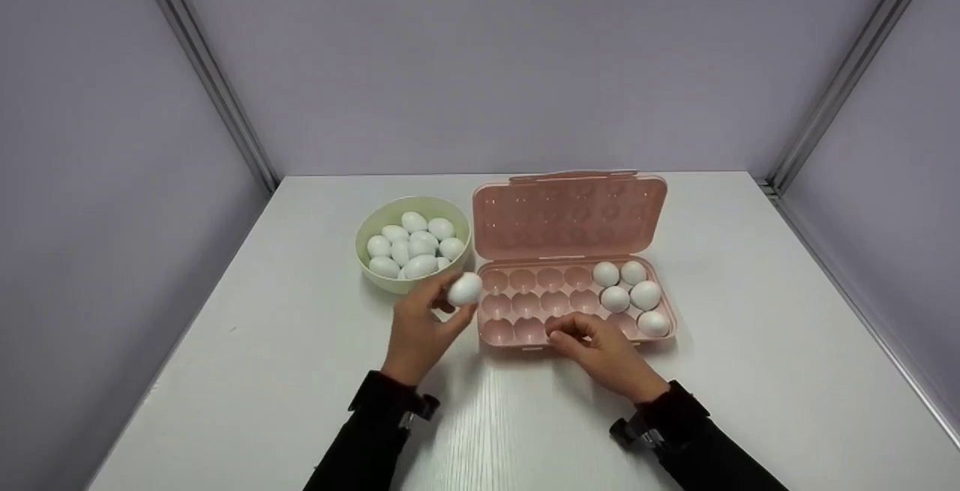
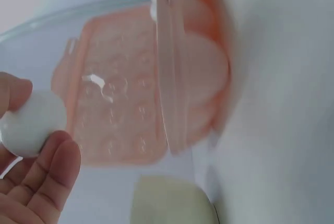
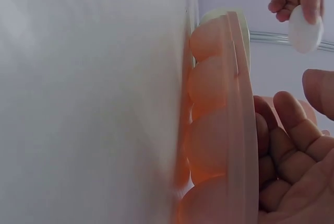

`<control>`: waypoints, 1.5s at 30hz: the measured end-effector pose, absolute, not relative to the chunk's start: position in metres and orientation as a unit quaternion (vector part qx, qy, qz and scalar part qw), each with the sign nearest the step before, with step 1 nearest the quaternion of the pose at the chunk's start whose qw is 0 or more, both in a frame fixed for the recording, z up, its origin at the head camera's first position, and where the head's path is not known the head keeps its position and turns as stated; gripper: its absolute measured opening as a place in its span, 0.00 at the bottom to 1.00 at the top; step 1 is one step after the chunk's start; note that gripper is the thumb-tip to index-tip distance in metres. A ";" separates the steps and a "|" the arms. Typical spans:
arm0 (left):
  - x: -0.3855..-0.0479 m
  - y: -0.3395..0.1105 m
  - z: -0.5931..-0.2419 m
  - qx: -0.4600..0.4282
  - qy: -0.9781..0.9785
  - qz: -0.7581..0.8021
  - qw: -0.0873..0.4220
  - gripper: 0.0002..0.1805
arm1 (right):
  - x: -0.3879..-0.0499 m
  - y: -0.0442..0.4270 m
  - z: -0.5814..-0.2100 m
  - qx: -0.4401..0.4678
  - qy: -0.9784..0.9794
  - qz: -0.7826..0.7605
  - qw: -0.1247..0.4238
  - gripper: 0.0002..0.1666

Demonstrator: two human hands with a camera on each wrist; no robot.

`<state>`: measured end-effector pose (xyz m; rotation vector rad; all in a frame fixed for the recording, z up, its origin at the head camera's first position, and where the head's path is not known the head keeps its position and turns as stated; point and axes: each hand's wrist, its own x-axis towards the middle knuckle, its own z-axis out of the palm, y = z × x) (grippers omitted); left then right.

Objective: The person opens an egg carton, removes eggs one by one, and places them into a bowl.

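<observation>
Between thumb and fingers my left hand [image 1: 424, 333] pinches a white egg [image 1: 465, 289], held up off the table at the left end of the pink egg carton [image 1: 523, 348]. The same egg [image 2: 34, 124] shows in the left wrist view. My right hand [image 1: 606, 356] is over the carton's front edge, its fingers bent; in the right wrist view a gap lies between thumb and fingers [image 3: 292, 112], with nothing held. Several white eggs [image 1: 645, 295] sit in the carton's right-hand cups. The carton's lid [image 1: 568, 217] stands raised at the back.
Left of the carton is a pale green bowl [image 1: 363, 257] with several white eggs [image 1: 413, 222] piled in it. Both stand on a white table [image 1: 300, 311], with grey panels [image 1: 480, 64] behind and at the sides.
</observation>
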<state>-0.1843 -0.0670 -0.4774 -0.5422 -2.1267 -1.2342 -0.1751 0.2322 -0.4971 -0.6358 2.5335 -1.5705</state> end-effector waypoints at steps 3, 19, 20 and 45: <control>-0.197 -0.085 -0.481 -0.147 -0.820 -0.461 0.306 0.24 | -0.176 0.232 -0.497 -0.208 0.832 -0.512 0.049 0.18; -0.235 -0.104 -0.480 -0.058 -0.857 -0.434 0.271 0.23 | -0.176 0.234 -0.498 -0.206 0.831 -0.515 0.049 0.18; -0.237 -0.103 -0.478 -0.056 -0.863 -0.425 0.268 0.23 | -0.176 0.234 -0.497 -0.206 0.831 -0.515 0.048 0.18; -0.264 -0.084 -0.455 -0.009 -0.971 -0.215 0.101 0.27 | -0.175 0.233 -0.496 -0.203 0.835 -0.509 0.050 0.18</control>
